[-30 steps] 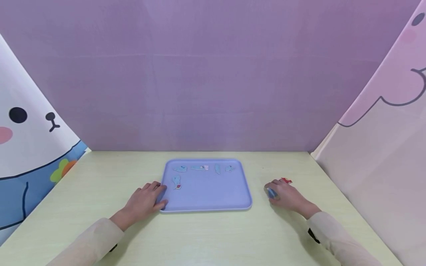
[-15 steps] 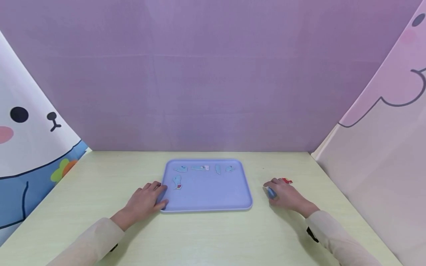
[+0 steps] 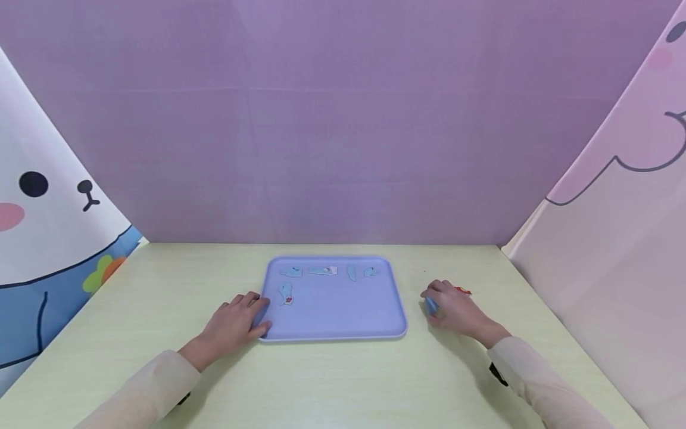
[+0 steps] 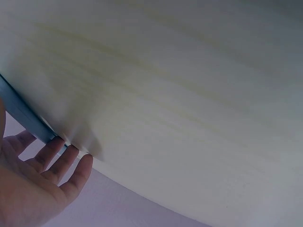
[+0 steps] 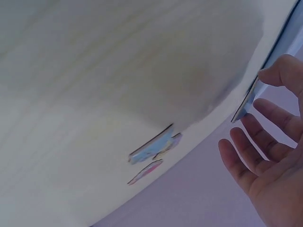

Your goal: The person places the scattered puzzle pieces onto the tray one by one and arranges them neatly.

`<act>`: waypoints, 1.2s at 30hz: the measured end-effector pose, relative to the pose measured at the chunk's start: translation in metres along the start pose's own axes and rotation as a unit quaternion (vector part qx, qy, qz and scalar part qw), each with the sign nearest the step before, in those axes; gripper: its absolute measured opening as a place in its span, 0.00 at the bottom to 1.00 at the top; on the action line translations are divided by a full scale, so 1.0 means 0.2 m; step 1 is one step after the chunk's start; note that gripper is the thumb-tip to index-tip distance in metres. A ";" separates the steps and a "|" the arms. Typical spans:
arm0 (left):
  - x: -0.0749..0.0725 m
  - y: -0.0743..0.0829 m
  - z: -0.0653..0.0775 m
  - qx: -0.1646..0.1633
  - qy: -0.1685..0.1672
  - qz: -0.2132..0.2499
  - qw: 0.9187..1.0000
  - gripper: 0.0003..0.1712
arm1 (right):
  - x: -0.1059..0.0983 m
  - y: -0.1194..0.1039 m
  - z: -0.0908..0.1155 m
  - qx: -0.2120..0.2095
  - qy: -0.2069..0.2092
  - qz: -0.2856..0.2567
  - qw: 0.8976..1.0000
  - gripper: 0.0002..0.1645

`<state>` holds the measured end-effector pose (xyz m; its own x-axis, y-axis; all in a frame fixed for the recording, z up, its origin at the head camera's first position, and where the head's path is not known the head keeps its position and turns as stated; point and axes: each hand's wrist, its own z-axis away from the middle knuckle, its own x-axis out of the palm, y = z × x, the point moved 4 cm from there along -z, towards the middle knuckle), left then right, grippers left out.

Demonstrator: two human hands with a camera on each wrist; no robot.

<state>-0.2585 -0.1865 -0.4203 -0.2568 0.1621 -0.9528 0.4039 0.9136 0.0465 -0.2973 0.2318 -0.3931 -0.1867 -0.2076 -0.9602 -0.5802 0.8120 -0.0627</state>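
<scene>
My right hand (image 3: 457,311) pinches a flat light-blue puzzle piece (image 3: 432,306) between thumb and fingers, a little to the right of the tray. In the right wrist view the held piece shows edge-on beside the thumb (image 5: 279,73). My left hand (image 3: 227,328) rests on the left edge of the lavender tray (image 3: 343,325), fingers spread and relaxed. Several thin blue puzzle pieces lie in the tray, most in a row along its far side, such as a long one (image 3: 323,270). Another piece (image 3: 286,293) with a red spot lies below the row at the left.
Past my right hand a red piece (image 3: 463,291) lies on the pale wooden table (image 3: 332,381). The right wrist view shows it close to a blue loose piece (image 5: 154,146). A purple backdrop (image 3: 321,149) rises behind the table, with cartoon-printed sheets at both sides.
My right hand has moved slightly left toward the tray with the blue puzzle piece. My left hand and the pieces in the tray have stayed in place.
</scene>
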 end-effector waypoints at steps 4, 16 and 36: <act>0.00 0.00 0.00 -0.001 0.000 0.000 1.000 0.28 | -0.01 -0.02 -0.03 -0.011 0.005 0.005 1.000 0.23; 0.00 0.01 0.00 -0.002 -0.001 0.001 1.000 0.28 | -0.02 -0.12 -0.12 -0.036 0.008 -0.003 0.999 0.22; 0.00 0.01 0.00 0.000 -0.001 -0.005 1.000 0.28 | 0.03 -0.33 -0.28 -0.082 -0.023 0.004 0.996 0.22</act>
<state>-0.2576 -0.1857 -0.4200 -0.2593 0.1529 -0.9536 0.4006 0.9155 0.0379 -0.3039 0.1462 -0.3787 -0.1583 -0.1734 -0.9720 -0.7016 0.7125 -0.0128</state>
